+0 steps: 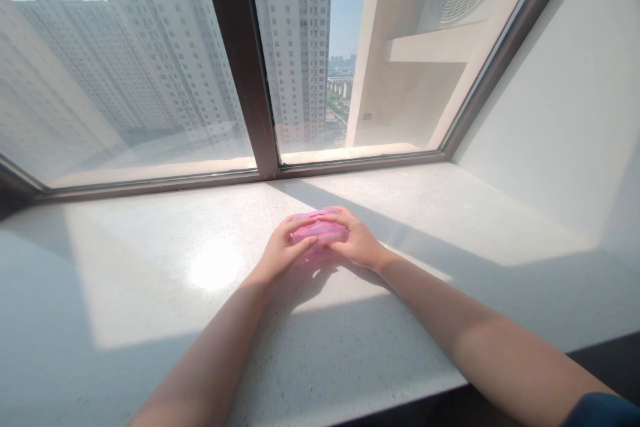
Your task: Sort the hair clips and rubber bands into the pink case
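A pink, see-through object point(320, 232) with a rounded outline sits at the middle of the white sill, in sunlight. It looks like a small plastic container, but its exact kind cannot be made out. My left hand point(287, 245) curves around its left side, thumb along the near face and fingers over the top. From the right, my right hand point(357, 240) wraps it the same way, its fingertips close to those of the left. Fingers cover much of the top and both ends. Beneath the object and hands, pinkish light and shadow fall on the sill.
The speckled white windowsill point(150, 293) stretches to both sides, with a dark front edge at lower right. Behind it stands a window with a brown frame point(267, 153). A white wall point(550, 113) closes off the right. Tall buildings point(165, 33) show outside.
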Demonstrator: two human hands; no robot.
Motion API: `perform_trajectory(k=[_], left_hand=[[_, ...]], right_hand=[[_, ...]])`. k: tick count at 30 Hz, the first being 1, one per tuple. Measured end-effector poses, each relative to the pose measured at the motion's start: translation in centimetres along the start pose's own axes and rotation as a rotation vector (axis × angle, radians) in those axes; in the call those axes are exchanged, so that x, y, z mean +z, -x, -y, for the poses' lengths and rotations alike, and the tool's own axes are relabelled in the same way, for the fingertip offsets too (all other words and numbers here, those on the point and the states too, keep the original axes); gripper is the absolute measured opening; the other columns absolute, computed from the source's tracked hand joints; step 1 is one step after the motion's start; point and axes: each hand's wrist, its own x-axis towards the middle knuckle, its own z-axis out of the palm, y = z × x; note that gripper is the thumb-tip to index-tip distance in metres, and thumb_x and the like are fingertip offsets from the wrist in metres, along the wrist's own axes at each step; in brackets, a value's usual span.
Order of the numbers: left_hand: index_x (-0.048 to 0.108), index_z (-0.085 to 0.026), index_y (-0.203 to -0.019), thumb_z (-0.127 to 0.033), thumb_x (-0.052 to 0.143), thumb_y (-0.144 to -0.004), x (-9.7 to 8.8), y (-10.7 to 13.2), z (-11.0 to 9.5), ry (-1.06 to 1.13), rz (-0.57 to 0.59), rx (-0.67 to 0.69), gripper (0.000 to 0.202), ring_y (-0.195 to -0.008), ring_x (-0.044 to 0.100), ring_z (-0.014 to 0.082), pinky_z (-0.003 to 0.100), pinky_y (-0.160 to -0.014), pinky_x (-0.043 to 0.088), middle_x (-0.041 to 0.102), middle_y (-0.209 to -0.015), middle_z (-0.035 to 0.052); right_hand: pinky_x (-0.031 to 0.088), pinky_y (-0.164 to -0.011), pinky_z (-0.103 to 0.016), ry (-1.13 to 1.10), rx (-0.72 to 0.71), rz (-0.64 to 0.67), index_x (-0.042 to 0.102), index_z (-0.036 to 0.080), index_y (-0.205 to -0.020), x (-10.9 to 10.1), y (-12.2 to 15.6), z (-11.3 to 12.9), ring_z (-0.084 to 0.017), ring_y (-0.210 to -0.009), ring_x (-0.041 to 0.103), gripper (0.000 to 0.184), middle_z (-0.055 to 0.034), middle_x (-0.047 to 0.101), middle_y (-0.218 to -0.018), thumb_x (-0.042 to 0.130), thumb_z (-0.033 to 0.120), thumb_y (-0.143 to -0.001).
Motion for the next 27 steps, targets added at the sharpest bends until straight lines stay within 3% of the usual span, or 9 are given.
perform_trajectory(k=[9, 14, 19, 23, 27], left_hand=[[0.059, -0.029, -0.128, -0.039, 0.066, -0.081, -0.2, 0.2, 0.6, -0.094, -0.014, -0.031, 0.048, -0.128, 0.045, 0.0281, 0.042, -0.104, 0.041, 0.047, -0.137, 0.0089], [0.040, -0.029, -0.143, -0.036, 0.068, -0.081, 0.0, 0.3, 0.9, 0.019, -0.015, -0.056, 0.069, -0.128, 0.046, 0.0278, 0.044, -0.108, 0.037, 0.046, -0.139, 0.0107], [0.025, -0.029, -0.149, -0.037, 0.069, -0.079, 0.0, 0.5, 0.8, 0.137, -0.021, -0.121, 0.082, -0.131, 0.043, 0.0299, 0.045, -0.105, 0.039, 0.039, -0.145, 0.0145], [0.022, -0.029, -0.149, -0.042, 0.060, -0.085, -0.5, 0.4, 0.6, 0.102, -0.124, -0.156, 0.075, -0.128, 0.045, 0.0305, 0.050, -0.104, 0.038, 0.036, -0.147, 0.0154], [0.039, -0.021, -0.138, -0.046, 0.052, -0.089, -1.0, 0.1, 0.8, 0.038, -0.233, -0.222, 0.057, -0.109, 0.057, 0.0259, 0.045, -0.091, 0.047, 0.048, -0.134, 0.0158]], right_hand=[[0.035, -0.108, -0.048, 0.020, -0.066, 0.049, 0.047, 0.030, -0.138, -0.8, -0.2, 0.1, -0.027, -0.124, 0.048, 0.077, -0.0075, 0.049, -0.132, 0.069, 0.010, -0.068], [0.040, -0.106, -0.047, 0.009, -0.004, 0.053, 0.034, 0.032, -0.146, -1.1, -0.1, -0.1, -0.028, -0.125, 0.049, 0.090, -0.0084, 0.046, -0.140, 0.067, 0.006, -0.066], [0.041, -0.104, -0.047, -0.009, -0.007, 0.042, 0.047, 0.028, -0.138, -1.2, -0.2, -0.4, -0.029, -0.121, 0.053, 0.077, -0.0082, 0.054, -0.135, 0.070, 0.011, -0.067], [0.043, -0.101, -0.043, 0.014, -0.002, -0.100, 0.051, 0.024, -0.130, -1.7, -0.4, -0.4, -0.027, -0.116, 0.055, 0.071, -0.0092, 0.057, -0.127, 0.078, 0.022, -0.064], [0.045, -0.095, -0.043, 0.159, 0.103, -0.344, 0.050, 0.025, -0.121, -3.2, -0.8, -1.1, -0.027, -0.109, 0.056, 0.067, -0.0096, 0.056, -0.121, 0.079, 0.030, -0.061]])
